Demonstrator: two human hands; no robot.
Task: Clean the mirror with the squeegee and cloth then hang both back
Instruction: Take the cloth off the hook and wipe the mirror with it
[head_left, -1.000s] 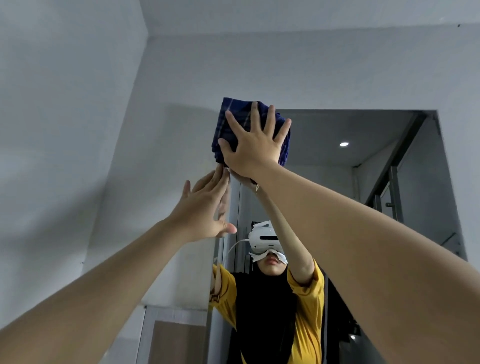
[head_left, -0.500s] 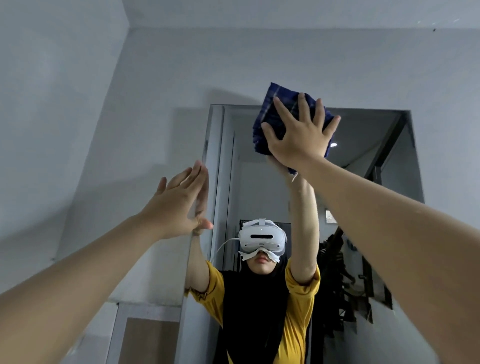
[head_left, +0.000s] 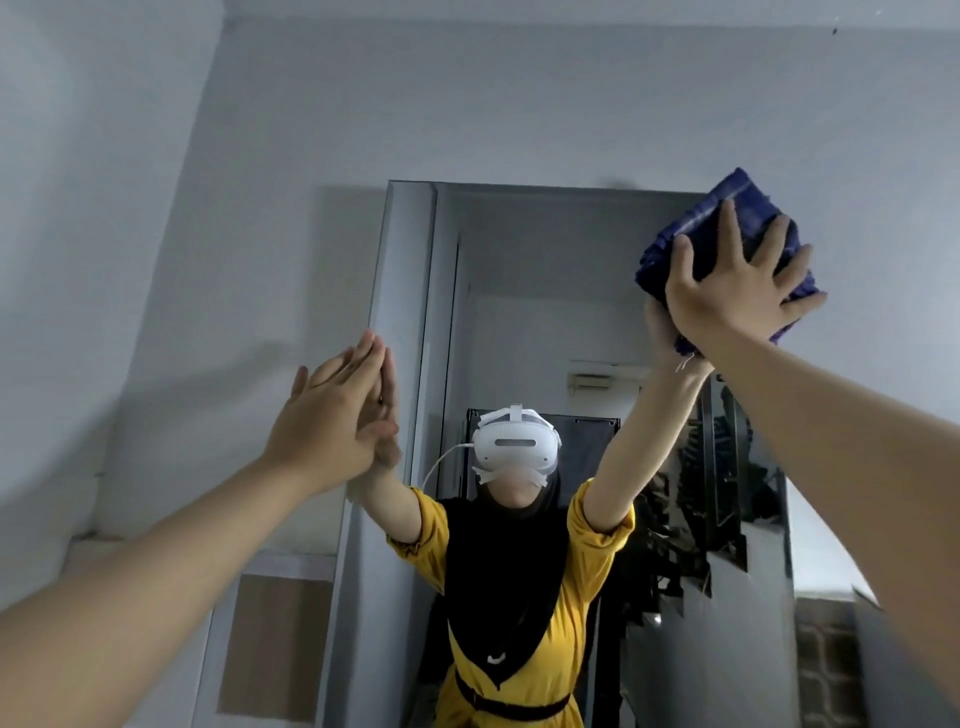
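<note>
Right hand (head_left: 730, 301) fingers (head_left: 731, 228) splayed flat, pressing folded dark-blue cloth (head_left: 727, 218) against mirror (head_left: 519, 270) at its upper right corner. Left hand (head_left: 332, 421) empty, fingers (head_left: 358, 364) straight and together, flat on mirror's left edge. Between both hands: reflected person in white headset (head_left: 514, 441), yellow sleeves raised.

My folded dark blue cloth (head_left: 727, 244) is pressed flat against the mirror's (head_left: 545, 291) top right corner. The mirror stands upright, reflecting me.
</note>
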